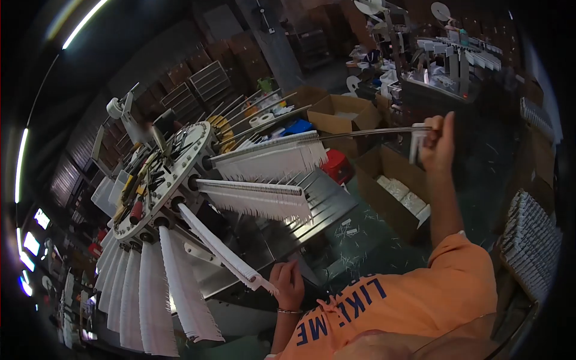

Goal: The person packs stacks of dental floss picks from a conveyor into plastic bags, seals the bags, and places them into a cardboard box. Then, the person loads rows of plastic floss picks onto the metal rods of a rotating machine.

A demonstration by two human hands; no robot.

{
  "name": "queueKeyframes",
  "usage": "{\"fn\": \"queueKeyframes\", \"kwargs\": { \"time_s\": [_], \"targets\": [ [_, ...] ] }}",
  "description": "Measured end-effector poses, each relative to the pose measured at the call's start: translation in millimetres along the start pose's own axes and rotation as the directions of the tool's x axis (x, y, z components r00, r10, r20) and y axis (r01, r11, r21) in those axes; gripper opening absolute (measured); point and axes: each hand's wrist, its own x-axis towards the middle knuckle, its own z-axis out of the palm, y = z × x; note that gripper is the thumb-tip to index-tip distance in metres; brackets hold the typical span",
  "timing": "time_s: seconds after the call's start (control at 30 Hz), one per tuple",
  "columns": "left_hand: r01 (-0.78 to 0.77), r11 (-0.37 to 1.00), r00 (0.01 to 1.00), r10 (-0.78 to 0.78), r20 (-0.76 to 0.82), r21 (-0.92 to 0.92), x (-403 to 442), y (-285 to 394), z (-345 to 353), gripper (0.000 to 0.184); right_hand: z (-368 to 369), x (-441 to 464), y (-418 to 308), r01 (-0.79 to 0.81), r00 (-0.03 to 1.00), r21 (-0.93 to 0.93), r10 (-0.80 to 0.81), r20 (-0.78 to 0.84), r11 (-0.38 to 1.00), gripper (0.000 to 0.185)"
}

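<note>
A round machine hub (174,180) carries metal rods like spokes, many hung with rows of thin white pieces (153,294). My right hand (438,141) is raised at the upper right, its fingers closed round the far end of a long metal rod (372,132). A small white piece (415,145) hangs at that rod end beside my fingers. Low in the middle, my left hand (288,285) has curled fingers at the outer end of a narrow white row (228,258). What they hold, if anything, is hidden.
Below the raised rod stands an open carton (390,192) with white bundles; another carton (342,114) is behind it. A metal table (324,204) and red stool (337,167) are beside the hub. Stacked white pieces (531,240) are at the right. Another machine (459,54) stands further back.
</note>
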Motion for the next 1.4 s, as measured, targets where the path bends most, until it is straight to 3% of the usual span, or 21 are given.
{"fn": "queueKeyframes", "kwargs": {
  "time_s": [0.23,0.33,0.4,0.43,0.47,0.5,0.57,0.6,0.63,0.67,0.73,0.77,0.93,1.0,1.07,1.1,1.13,1.2,1.27,1.3,1.4],
  "targets": [
    [0.002,0.998,0.999,-0.004,0.033,0.055,6,-6,27,0.013,-114,-1,3,-0.094,0.993,0.107,0.087,0.077,0.990,0.038],
    [-0.006,0.994,0.996,-0.003,0.087,0.107,25,4,56,0.013,-138,8,56,-0.214,0.976,0.112,0.218,-0.025,0.970,0.036],
    [0.021,0.997,0.992,-0.029,0.122,0.070,43,6,85,0.014,-144,25,101,-0.284,0.862,-0.042,0.236,-0.449,0.958,0.034],
    [0.031,0.995,0.994,-0.041,0.105,0.093,55,8,101,0.014,-160,38,122,-0.303,0.862,-0.027,0.262,-0.434,0.953,0.034],
    [0.003,0.994,0.995,-0.014,0.098,0.113,66,10,117,0.014,-177,52,145,-0.427,0.892,0.092,0.436,-0.122,0.900,0.034],
    [-0.022,0.991,0.996,0.010,0.090,0.133,78,9,136,0.014,-194,68,167,-0.566,0.820,0.162,0.530,0.217,0.808,0.034],
    [-0.017,0.979,1.000,0.013,0.025,0.201,98,-1,175,0.014,-205,101,209,-0.674,0.713,0.140,0.590,0.378,0.725,0.029],
    [-0.021,0.969,1.000,0.025,-0.015,0.244,106,-3,194,0.014,-207,117,229,-0.699,0.686,0.130,0.608,0.399,0.703,0.029],
    [0.145,0.945,0.988,-0.156,0.016,0.294,115,-2,208,0.013,-207,133,247,-0.716,0.656,0.116,0.608,0.447,0.688,0.027],
    [0.183,0.934,0.982,-0.189,-0.009,0.306,124,1,224,0.013,-206,149,261,-0.736,0.623,0.105,0.609,0.491,0.669,0.025],
    [0.478,0.852,0.876,-0.481,-0.040,0.214,137,5,250,0.012,-207,180,281,-0.794,0.527,0.050,0.646,0.552,0.606,0.023],
    [0.424,0.822,0.894,-0.447,-0.032,0.381,143,4,257,0.012,-206,192,291,-0.817,0.463,0.004,0.651,0.602,0.577,0.022],
    [0.604,0.688,0.789,-0.588,-0.180,0.401,143,2,260,0.012,-182,226,320,-0.865,0.307,-0.107,0.685,0.661,0.491,0.029],
    [0.686,0.652,0.720,-0.549,-0.425,0.322,144,5,258,0.010,-174,233,326,-0.887,0.228,-0.162,0.717,0.659,0.432,0.032],
    [0.709,0.695,0.613,-0.524,-0.591,0.120,130,-10,251,0.011,-166,231,333,-0.824,0.224,-0.213,0.648,0.728,0.525,0.035],
    [0.718,0.694,0.561,-0.535,-0.632,0.050,131,-11,248,0.014,-160,230,334,-0.848,0.144,-0.246,0.651,0.745,0.469,0.035],
    [0.719,0.695,0.507,-0.542,-0.670,-0.018,132,-14,241,0.018,-152,231,333,-0.780,0.171,-0.258,0.590,0.789,0.571,0.033],
    [0.617,0.786,0.523,-0.373,-0.767,0.038,123,-37,232,0.029,-130,237,332,-0.576,0.209,-0.247,0.432,0.877,0.779,0.026],
    [0.528,0.702,0.190,-0.647,-0.739,-0.479,159,-26,228,0.028,-112,238,325,-0.486,0.199,-0.219,0.351,0.915,0.846,0.024],
    [0.522,0.704,0.178,-0.642,-0.746,-0.481,168,-31,227,0.028,-104,239,324,-0.372,0.213,-0.182,0.274,0.938,0.910,0.022],
    [0.505,0.681,0.178,-0.683,-0.708,-0.530,195,-55,226,0.021,-88,248,330,-0.284,0.242,-0.093,0.165,0.956,0.954,0.021]
  ]
}}
